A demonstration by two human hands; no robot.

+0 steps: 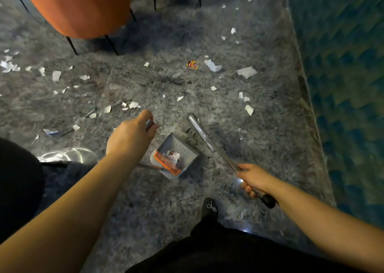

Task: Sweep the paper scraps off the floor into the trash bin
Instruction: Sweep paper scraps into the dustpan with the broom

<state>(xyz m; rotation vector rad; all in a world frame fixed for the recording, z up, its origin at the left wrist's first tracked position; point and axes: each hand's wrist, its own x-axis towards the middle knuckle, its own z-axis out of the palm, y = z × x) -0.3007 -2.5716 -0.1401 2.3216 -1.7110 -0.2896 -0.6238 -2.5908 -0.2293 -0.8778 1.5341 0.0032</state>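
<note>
Head view, looking down past both forearms. Left hand [133,133]: fingers curled round the top of a grey upright handle, which runs down to a grey dustpan [176,154] standing on the floor [145,200] between the two arms. Right hand [252,179]: fingers wrapped round a shiny metal broom handle [205,139] just above its black end cap; the shaft slants up and to the left over the floor, just right of the dustpan, and its far end is blurred. Dustpan: an orange comb [167,162] lines its near edge, and a few white scraps lie inside the pan behind the comb. Paper scraps [247,72]: white torn pieces scattered over the grey marbled floor, most of them beyond the hands, in a band from the left edge across to the right, with more further up near the chair legs. Among them lies a small red and yellow wrapper [192,64]. Orange chair [79,8]: on thin black legs at upper left. Metal bowl-like object [68,155]: reflective, low at the left, just beside the left forearm; whether this is the trash bin cannot be told. Teal textured surface [342,85]: borders the floor on the right. A black-socked foot [211,207] stands below the dustpan.
</note>
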